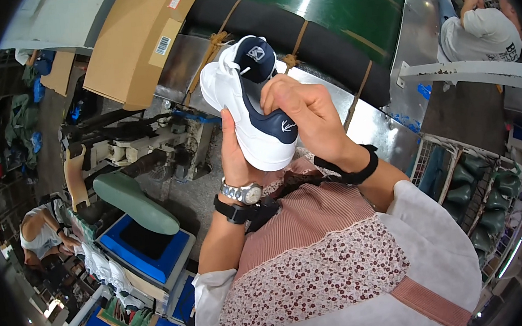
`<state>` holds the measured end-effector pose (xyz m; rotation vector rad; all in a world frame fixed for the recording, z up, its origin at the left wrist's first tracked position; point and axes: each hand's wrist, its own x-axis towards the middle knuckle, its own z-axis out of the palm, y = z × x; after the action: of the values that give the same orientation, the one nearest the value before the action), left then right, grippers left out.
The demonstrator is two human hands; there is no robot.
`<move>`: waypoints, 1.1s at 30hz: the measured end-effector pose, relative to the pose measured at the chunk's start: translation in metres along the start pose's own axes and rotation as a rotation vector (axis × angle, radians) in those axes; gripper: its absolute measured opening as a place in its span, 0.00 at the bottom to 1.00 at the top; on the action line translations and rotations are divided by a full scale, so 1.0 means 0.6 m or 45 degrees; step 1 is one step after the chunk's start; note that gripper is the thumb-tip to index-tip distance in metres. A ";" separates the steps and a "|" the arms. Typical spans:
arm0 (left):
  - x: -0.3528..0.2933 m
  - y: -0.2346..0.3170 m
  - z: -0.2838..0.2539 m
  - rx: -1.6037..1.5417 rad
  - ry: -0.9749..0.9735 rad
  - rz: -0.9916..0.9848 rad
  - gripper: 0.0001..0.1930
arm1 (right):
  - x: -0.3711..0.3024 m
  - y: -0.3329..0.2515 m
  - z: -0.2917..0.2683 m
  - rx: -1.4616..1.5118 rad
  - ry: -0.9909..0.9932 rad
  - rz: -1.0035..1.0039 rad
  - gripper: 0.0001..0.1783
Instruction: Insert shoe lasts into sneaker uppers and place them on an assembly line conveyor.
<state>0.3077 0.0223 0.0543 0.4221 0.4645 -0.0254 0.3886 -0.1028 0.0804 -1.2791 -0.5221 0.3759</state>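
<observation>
A white sneaker (248,124) with a navy heel patch and navy tongue is held up in front of my chest, its heel toward me and its toe pointing away. My left hand (236,156) supports it from the left side, thumb along the white upper and the other fingers hidden underneath. At the collar my right hand (309,115) has its fingers bent into the shoe's opening, gripping near the heel lining. The fingertips inside are partly hidden. White laces (230,60) are tied at the front.
A green conveyor belt (346,0) with a black roller (274,25) lies beyond the shoe. To its left stands a cardboard box (132,44). A green shoe-shaped pad (137,202) is at lower left; a rack of dark green lasts (478,200) is at right. Other people sit at both sides.
</observation>
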 end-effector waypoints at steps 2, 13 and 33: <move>-0.005 0.005 0.015 -0.021 0.012 0.047 0.35 | 0.016 -0.020 0.012 -0.056 0.131 -0.157 0.13; -0.036 0.031 -0.021 1.010 0.175 0.097 0.26 | 0.009 -0.017 -0.012 -0.830 0.181 -0.253 0.50; -0.060 0.070 0.071 1.155 0.000 0.666 0.12 | 0.015 -0.040 -0.069 -0.511 -0.419 -0.303 0.43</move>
<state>0.2987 0.0411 0.1212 1.4251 0.3084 0.2809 0.4187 -0.1370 0.0968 -1.5273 -1.0596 0.2900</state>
